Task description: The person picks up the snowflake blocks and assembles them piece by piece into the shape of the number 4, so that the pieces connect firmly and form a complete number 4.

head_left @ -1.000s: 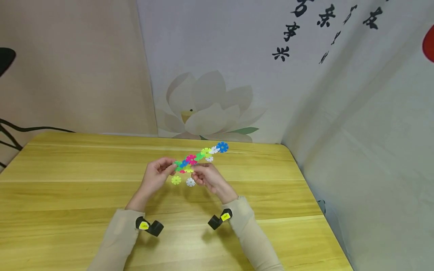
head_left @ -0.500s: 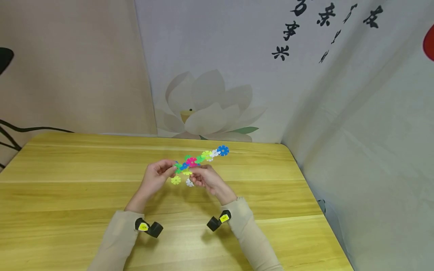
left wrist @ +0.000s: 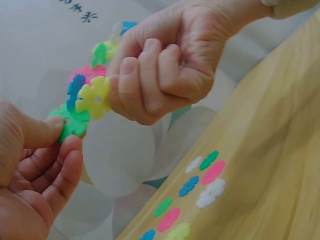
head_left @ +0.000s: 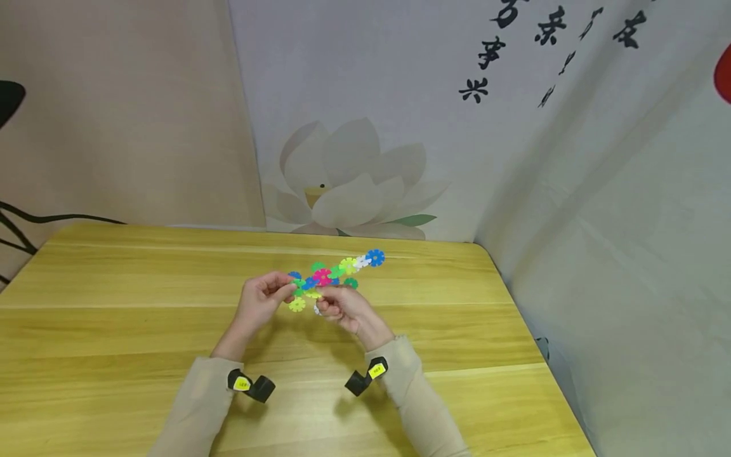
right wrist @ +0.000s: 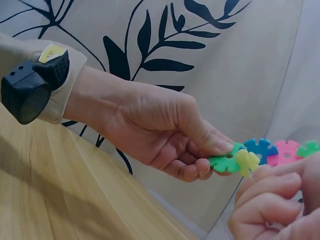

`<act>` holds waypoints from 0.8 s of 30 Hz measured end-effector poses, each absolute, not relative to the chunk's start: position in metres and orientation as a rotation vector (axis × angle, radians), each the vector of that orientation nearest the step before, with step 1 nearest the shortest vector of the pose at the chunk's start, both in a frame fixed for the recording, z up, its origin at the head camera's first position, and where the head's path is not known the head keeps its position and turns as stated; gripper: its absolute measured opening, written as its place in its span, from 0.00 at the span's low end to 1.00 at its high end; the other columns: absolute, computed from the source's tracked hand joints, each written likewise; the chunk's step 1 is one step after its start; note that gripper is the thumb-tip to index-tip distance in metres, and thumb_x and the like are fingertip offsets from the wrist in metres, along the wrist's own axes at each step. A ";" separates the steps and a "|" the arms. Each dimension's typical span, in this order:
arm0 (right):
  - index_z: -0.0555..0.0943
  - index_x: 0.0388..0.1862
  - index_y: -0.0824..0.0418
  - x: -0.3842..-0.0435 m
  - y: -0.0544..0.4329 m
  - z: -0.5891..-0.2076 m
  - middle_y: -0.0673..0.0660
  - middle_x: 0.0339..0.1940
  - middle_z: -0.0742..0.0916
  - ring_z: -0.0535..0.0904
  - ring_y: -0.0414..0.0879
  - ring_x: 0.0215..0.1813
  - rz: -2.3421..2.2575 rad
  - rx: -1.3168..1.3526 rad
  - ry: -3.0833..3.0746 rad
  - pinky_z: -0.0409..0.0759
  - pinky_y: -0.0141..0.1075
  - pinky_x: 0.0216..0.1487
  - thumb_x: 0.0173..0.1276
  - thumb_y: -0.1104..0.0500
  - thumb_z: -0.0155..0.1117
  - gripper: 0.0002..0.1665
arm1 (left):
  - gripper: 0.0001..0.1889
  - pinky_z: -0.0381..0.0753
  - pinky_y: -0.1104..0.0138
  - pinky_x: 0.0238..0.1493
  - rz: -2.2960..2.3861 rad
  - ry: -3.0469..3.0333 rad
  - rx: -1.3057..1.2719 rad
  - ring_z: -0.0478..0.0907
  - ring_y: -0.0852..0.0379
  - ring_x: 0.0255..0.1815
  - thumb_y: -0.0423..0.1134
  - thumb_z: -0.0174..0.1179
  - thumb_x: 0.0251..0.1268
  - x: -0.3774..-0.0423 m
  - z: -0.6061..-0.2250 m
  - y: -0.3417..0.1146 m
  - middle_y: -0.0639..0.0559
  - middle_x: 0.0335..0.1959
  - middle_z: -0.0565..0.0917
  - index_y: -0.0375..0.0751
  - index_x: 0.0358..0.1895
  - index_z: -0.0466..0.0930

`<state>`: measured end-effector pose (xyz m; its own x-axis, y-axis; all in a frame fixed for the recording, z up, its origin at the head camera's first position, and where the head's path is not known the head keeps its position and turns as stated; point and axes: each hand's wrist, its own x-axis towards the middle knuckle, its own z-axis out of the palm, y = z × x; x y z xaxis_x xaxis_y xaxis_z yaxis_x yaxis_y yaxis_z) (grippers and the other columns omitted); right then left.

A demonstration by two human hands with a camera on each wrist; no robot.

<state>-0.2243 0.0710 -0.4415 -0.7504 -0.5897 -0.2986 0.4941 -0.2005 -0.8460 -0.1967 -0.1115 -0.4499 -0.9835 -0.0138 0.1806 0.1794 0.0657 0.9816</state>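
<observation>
A chain of notched plastic snowflake discs slants up over the table, in green, blue, pink, yellow and white, with a blue disc at its far end. My left hand pinches the green disc at the near end between thumb and fingers. With its other fingers curled in, my right hand pinches a yellow disc. That yellow disc meets the green disc's edge in the right wrist view, beside the chain's blue disc. The right fingers cover part of the yellow disc.
Several loose discs lie on the wooden table beneath the hands, among them a yellow one, a dark green one and a white one. A printed curtain hangs behind the table. Black cables run at the far left.
The chain's far end has dipped a little toward me, uncovering loose blue and green discs behind it. My right hand has shifted slightly left and nearer. The left hand keeps its pinch.
</observation>
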 end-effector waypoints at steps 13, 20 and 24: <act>0.73 0.18 0.58 -0.225 0.069 -0.441 0.45 0.11 0.72 0.58 0.31 0.11 -1.958 -0.183 1.413 0.50 0.21 0.11 0.71 0.66 0.43 0.21 | 0.05 0.82 0.73 0.28 -2.105 -2.120 -0.214 0.77 0.64 0.23 0.23 0.58 0.61 -0.194 -0.453 -0.111 0.48 0.23 0.80 0.20 0.34 0.76; 0.74 0.22 0.59 -0.228 0.072 -0.441 0.46 0.13 0.74 0.60 0.32 0.12 -1.999 -0.225 1.517 0.53 0.21 0.12 0.72 0.62 0.44 0.18 | 0.07 0.83 0.74 0.33 -2.161 -2.098 -0.188 0.78 0.64 0.25 0.24 0.57 0.62 -0.197 -0.447 -0.112 0.51 0.27 0.81 0.19 0.38 0.75; 0.76 0.25 0.62 -0.236 0.079 -0.446 0.48 0.15 0.76 0.63 0.34 0.15 -2.002 -0.182 1.701 0.56 0.22 0.14 0.72 0.61 0.48 0.15 | 0.08 0.82 0.74 0.34 -2.146 -2.126 -0.162 0.78 0.64 0.26 0.25 0.57 0.62 -0.199 -0.444 -0.114 0.52 0.27 0.81 0.20 0.40 0.75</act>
